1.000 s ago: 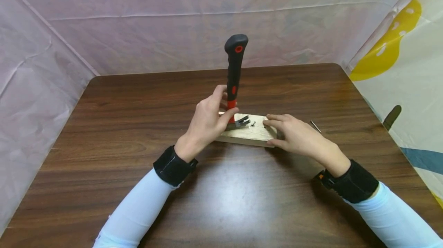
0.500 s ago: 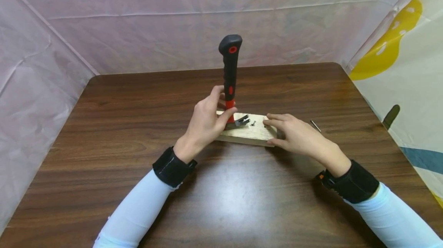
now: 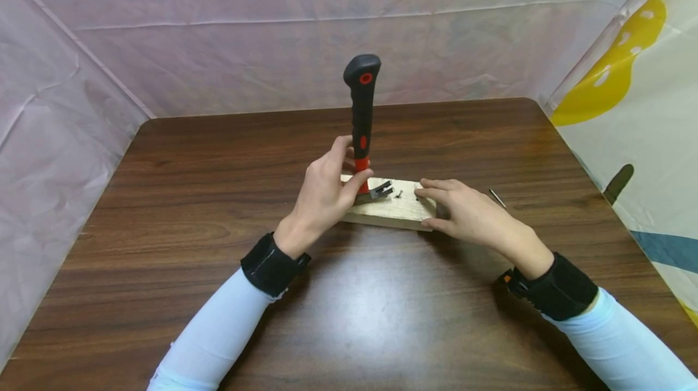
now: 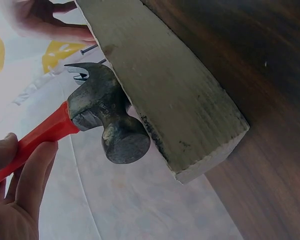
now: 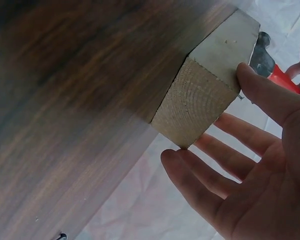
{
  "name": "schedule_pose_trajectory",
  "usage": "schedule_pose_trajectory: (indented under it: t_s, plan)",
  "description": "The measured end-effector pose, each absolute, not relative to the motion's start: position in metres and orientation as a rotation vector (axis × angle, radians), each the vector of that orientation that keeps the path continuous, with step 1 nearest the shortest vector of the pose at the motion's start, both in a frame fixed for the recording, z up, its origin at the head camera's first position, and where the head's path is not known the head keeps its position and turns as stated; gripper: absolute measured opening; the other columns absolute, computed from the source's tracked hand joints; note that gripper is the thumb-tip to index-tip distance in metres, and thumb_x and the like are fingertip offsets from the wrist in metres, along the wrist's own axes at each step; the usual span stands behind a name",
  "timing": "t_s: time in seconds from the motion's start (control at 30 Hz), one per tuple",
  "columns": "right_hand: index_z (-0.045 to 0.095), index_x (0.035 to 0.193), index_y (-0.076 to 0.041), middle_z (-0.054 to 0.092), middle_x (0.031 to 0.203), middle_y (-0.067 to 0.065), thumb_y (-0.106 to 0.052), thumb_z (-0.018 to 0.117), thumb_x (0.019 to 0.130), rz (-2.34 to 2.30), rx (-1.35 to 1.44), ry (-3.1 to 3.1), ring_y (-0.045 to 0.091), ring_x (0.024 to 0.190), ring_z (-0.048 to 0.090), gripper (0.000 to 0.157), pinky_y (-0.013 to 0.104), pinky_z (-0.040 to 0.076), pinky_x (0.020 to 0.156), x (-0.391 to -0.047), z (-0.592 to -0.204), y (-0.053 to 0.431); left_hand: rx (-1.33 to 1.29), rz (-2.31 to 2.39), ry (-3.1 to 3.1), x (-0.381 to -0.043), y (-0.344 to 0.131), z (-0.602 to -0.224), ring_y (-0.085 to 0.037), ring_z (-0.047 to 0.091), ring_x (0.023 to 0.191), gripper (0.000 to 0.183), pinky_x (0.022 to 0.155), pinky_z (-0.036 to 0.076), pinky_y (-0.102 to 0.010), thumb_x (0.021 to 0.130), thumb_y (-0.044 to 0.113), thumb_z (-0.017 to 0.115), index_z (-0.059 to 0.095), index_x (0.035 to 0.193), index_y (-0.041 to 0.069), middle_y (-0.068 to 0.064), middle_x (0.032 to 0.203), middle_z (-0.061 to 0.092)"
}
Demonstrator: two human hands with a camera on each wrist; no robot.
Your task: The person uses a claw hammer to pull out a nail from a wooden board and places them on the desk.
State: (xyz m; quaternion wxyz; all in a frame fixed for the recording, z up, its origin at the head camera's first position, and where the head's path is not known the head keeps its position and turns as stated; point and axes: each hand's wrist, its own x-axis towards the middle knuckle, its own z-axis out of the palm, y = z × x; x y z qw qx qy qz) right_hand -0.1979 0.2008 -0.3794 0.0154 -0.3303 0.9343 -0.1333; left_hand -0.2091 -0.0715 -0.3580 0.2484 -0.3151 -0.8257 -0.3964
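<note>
My left hand (image 3: pixel 324 188) grips a claw hammer (image 3: pixel 362 118) at its red neck, thumb in front. The hammer stands upright, black handle up, its head (image 4: pixel 97 102) lying at the top face of a pale wooden block (image 3: pixel 382 217). Its claw points right, toward a small nail (image 3: pixel 399 194) sticking up from the block, a short gap away. My right hand (image 3: pixel 463 209) holds the block's right end, thumb on the near side and fingers over the top, as the right wrist view shows. Beside those fingers, another dark nail is partly hidden.
A loose nail (image 3: pixel 497 198) lies on the brown wooden table (image 3: pixel 218 209), behind my right hand. Pale cloth (image 3: pixel 245 57) hangs behind the table's far edge. A patterned cloth (image 3: pixel 616 76) hangs along the right side.
The hammer handle has tipped slightly left since a second ago, with my left hand shifting a little left too. In the last half second almost nothing has moved. My right hand stays put.
</note>
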Motion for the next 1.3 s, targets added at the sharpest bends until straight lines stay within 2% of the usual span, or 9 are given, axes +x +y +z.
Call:
schedule_pose_trajectory:
  t_s: [0.6, 1.03, 1.2, 1.3]
  plan:
    - [0.061, 0.131, -0.004, 0.048, 0.140, 0.018, -0.028, 0.080, 0.085, -0.409, -1.047, 2.910, 0.037, 0.125, 0.049, 0.056, 0.048, 0.040, 0.100, -0.200, -0.379, 0.198, -0.799, -1.217, -2.172, -0.206, -0.081, -0.359, -0.018, 0.067, 0.082, 0.047, 0.059, 0.051, -0.015, 0.085, -0.002, 0.075, 0.045, 0.120, 0.002, -0.003, 0.094, 0.065]
    - [0.062, 0.129, -0.003, 0.050, 0.137, 0.019, -0.027, 0.081, 0.084, -0.424, -1.066, 2.910, 0.037, 0.123, 0.051, 0.055, 0.047, 0.041, 0.099, -0.199, -0.380, 0.197, -0.787, -1.322, -2.150, -0.204, -0.085, -0.360, -0.017, 0.067, 0.083, 0.046, 0.055, 0.052, -0.020, 0.086, -0.001, 0.074, 0.044, 0.120, 0.005, -0.004, 0.096, 0.064]
    - [0.064, 0.126, -0.003, 0.053, 0.133, 0.020, -0.028, 0.080, 0.084, -0.460, -1.108, 2.910, 0.038, 0.121, 0.052, 0.052, 0.047, 0.041, 0.099, -0.202, -0.376, 0.197, -0.753, -1.380, -2.132, -0.204, -0.088, -0.361, -0.016, 0.067, 0.080, 0.045, 0.048, 0.045, -0.023, 0.086, 0.000, 0.075, 0.044, 0.118, 0.006, -0.001, 0.095, 0.065]
    - [0.065, 0.123, -0.002, 0.055, 0.131, 0.019, -0.030, 0.077, 0.087, -0.506, -1.126, 2.950, 0.036, 0.119, 0.053, 0.047, 0.046, 0.042, 0.098, -0.204, -0.373, 0.194, -0.735, -1.406, -2.133, -0.205, -0.091, -0.361, -0.014, 0.067, 0.080, 0.044, 0.049, 0.041, -0.025, 0.087, 0.002, 0.075, 0.044, 0.118, 0.006, 0.001, 0.095, 0.065]
